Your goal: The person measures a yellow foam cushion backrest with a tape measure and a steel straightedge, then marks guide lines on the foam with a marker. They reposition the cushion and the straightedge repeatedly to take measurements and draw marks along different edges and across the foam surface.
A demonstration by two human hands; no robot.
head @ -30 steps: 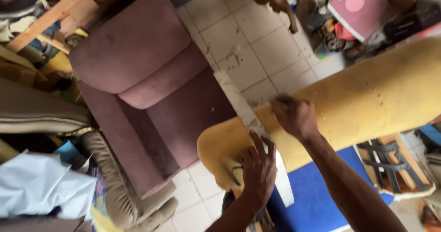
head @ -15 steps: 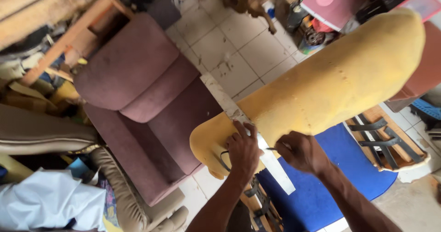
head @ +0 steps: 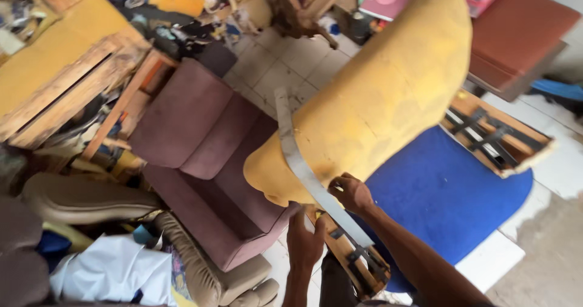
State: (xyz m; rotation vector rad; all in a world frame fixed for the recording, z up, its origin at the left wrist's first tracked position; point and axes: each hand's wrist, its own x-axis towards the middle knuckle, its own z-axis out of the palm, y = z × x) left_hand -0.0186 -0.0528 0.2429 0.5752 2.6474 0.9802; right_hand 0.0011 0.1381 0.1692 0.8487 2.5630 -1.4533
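Yellow foam cushion [head: 388,94] propped up, steadied for working. Right hand [head: 351,193] clamped on its edge beside grey strip [head: 303,167]. Left hand [head: 305,241] beneath, fingers together, grip unclear.

Left hand [head: 305,241] now lower, off the yellow foam cushion [head: 376,106].

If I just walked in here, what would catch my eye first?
Probably the big yellow foam piece, a curved slab filling the middle of the view, with a pale strip running along its edge. The right hand presses on its lower edge and the left hand is just below it. Next, the mauve armchair to the left and the blue cushion on the floor to the right.
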